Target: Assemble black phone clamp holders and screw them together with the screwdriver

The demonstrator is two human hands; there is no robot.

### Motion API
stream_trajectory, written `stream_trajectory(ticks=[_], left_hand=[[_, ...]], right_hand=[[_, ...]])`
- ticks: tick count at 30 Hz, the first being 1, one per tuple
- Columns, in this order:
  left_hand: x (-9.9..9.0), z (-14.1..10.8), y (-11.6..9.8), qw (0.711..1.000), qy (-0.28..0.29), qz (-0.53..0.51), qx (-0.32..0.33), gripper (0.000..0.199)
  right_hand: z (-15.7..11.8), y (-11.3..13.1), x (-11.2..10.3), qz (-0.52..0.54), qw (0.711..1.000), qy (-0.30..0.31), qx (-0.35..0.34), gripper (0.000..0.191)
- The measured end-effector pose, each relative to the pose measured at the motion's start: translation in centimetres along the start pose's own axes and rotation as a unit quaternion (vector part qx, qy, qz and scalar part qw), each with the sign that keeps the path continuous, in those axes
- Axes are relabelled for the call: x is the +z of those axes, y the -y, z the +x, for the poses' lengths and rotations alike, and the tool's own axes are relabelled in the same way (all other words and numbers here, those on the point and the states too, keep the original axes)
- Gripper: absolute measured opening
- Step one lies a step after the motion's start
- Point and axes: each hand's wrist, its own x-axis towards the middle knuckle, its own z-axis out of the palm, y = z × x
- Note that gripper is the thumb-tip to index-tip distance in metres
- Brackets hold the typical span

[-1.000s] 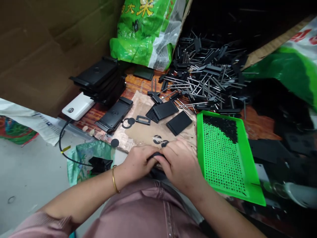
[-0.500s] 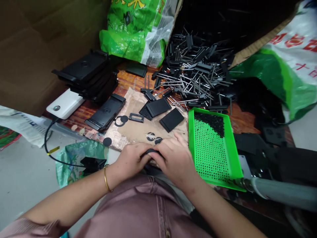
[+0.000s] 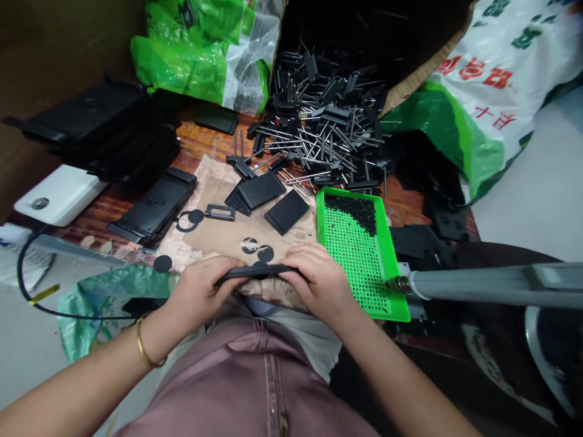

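Wood-grain surface (image 3: 200, 145) carries metal pins (image 3: 319, 130) and a green perforated tray (image 3: 390, 261). Left hand (image 3: 200, 291) and right hand (image 3: 316, 282) both grip a thin black strip (image 3: 257, 272) by its ends, seemingly braced near the body, at the near edge of a brown paper sheet (image 3: 214, 243).
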Motion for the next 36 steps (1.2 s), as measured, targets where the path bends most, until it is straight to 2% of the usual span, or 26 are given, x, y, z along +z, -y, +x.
stream_trajectory(ticks=[2,4,5,7,9,10,12,14,15,17,19,22,25,30,36], left_hand=[[0.1,0.0,-0.1,1.000,-0.008,-0.013,-0.024,0.015],[0.5,-0.1,-0.4,0.994,-0.033,-0.061,-0.081,0.013],[0.8,-0.2,-0.6,0.986,-0.053,-0.100,-0.121,0.011],[1.8,-0.5,-1.2,0.953,-0.097,-0.207,-0.198,0.012],[2.9,-0.8,-1.6,0.911,-0.090,-0.330,-0.231,0.015],[3.2,-0.9,-1.8,0.894,-0.063,-0.379,-0.229,0.015],[3.3,-0.9,-1.8,0.881,-0.022,-0.423,-0.210,0.018],[2.4,-0.6,-1.5,0.910,-0.038,-0.375,-0.170,0.031],[1.7,-0.3,-1.3,0.934,-0.056,-0.324,-0.139,0.040],[0.5,0.2,-0.7,0.976,-0.054,-0.202,-0.057,0.051],[-0.1,0.8,-0.3,0.994,-0.004,-0.110,0.018,0.039],[0.1,1.1,0.2,0.995,0.029,-0.056,0.072,0.019],[0.9,1.0,0.3,0.996,0.011,-0.037,0.081,0.018],[1.4,0.4,0.2,0.995,-0.024,-0.036,0.092,0.019],[1.4,0.6,0.1,0.996,-0.024,-0.042,0.081,0.018]], right_hand=[[0.1,0.0,0.5,0.023,0.999,-0.009,0.024,0.011],[0.1,0.2,1.1,0.082,0.992,-0.031,0.093,0.012],[0.1,0.5,1.6,0.130,0.981,-0.052,0.136,0.020],[0.1,1.4,2.3,0.247,0.944,-0.082,0.201,0.036],[0.3,2.5,2.6,0.326,0.917,-0.064,0.222,0.035],[0.3,3.0,2.4,0.325,0.919,-0.047,0.218,0.031],[0.5,4.0,1.4,0.227,0.956,-0.029,0.185,0.026],[0.6,4.6,0.2,0.047,0.992,-0.019,0.116,0.026],[0.6,4.7,-0.3,-0.037,0.996,-0.008,0.080,0.025],[0.6,4.7,-0.6,-0.152,0.988,0.024,0.027,0.023],[0.7,4.6,-0.2,-0.205,0.977,0.054,0.004,0.020],[0.7,4.4,0.8,-0.231,0.969,0.084,-0.003,0.019],[0.9,4.2,1.2,-0.223,0.970,0.094,-0.008,0.022],[0.8,4.2,1.6,-0.211,0.975,0.069,-0.015,0.023],[1.1,3.9,1.7,-0.192,0.978,0.078,0.008,0.024]])
